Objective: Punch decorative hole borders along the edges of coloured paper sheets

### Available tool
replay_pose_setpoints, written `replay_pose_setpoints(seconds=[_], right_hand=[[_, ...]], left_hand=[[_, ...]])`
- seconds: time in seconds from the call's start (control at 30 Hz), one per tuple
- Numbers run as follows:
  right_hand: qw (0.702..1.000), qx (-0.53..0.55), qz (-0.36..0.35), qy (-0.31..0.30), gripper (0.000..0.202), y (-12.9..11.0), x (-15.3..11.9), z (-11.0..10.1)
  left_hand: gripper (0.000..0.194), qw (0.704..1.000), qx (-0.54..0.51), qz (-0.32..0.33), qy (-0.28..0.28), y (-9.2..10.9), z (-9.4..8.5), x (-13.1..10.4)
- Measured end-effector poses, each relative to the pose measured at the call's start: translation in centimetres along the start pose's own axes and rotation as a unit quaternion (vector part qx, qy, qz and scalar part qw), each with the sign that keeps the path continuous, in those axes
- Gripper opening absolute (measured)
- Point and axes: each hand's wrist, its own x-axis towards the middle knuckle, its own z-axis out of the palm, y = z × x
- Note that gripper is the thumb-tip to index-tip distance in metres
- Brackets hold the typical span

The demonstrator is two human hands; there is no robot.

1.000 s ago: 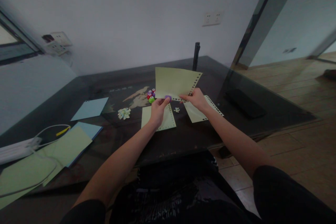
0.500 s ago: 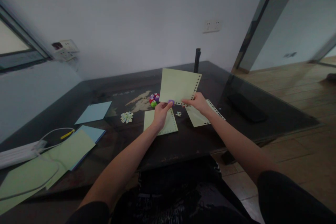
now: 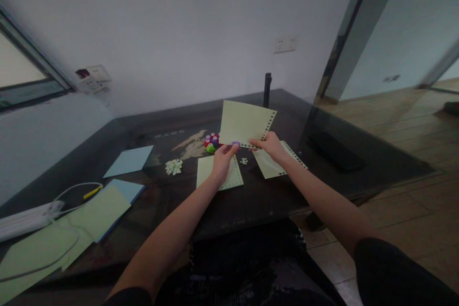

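Observation:
A pale yellow-green paper sheet (image 3: 244,122) is held up above the table, with punched holes along its right and lower edges. My right hand (image 3: 270,146) pinches its lower right corner. At the lower edge, my left hand (image 3: 223,160) is closed on a small purple craft punch (image 3: 235,144), thumb on top. Behind that hand stand several red, purple and green craft punches (image 3: 210,148). Beneath my hands lie a punched sheet (image 3: 234,179) on the left and another punched sheet (image 3: 270,165) on the right. Between them is a small heap of paper bits (image 3: 244,161).
A larger heap of paper bits (image 3: 174,167) lies left of the sheets. Blue paper (image 3: 129,160) and green sheets (image 3: 103,208) are farther left, by a white power strip (image 3: 25,220) with cables. A black case-like object (image 3: 335,150) lies on the right; a black post (image 3: 267,88) stands behind.
The view has tilted slightly upward, so everything sits a little lower. Both hands keep their hold on the sheet and the purple punch, with hardly any other movement.

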Motion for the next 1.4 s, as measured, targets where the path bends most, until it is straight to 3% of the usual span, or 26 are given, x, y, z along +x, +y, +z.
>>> replay_pose_setpoints(seconds=[0.33, 0.67, 0.97, 1.23, 1.4], right_hand=[[0.999, 0.018, -0.002, 0.032, 0.037, -0.3, 0.2, -0.1], [0.998, 0.024, -0.011, 0.051, 0.035, 0.2, 0.6, -0.5], [0.998, 0.008, -0.002, 0.056, 0.035, -0.7, 0.2, -0.2], [0.999, 0.008, 0.001, 0.047, 0.036, -0.2, 0.4, -0.4], [0.999, 0.009, -0.008, 0.047, 0.033, -0.4, 0.3, -0.4]], left_hand=[[0.034, 0.999, 0.014, -0.024, -0.030, -0.3, -0.1, -0.3], [0.039, 0.983, 0.164, -0.039, -0.078, 0.1, 0.0, -0.7], [0.038, 0.933, 0.343, 0.037, -0.099, -0.2, -0.3, -1.0], [0.030, 0.934, 0.337, 0.046, -0.106, 0.0, -0.3, -0.9], [0.037, 0.972, 0.204, -0.058, -0.100, -0.2, -0.5, -0.4]])
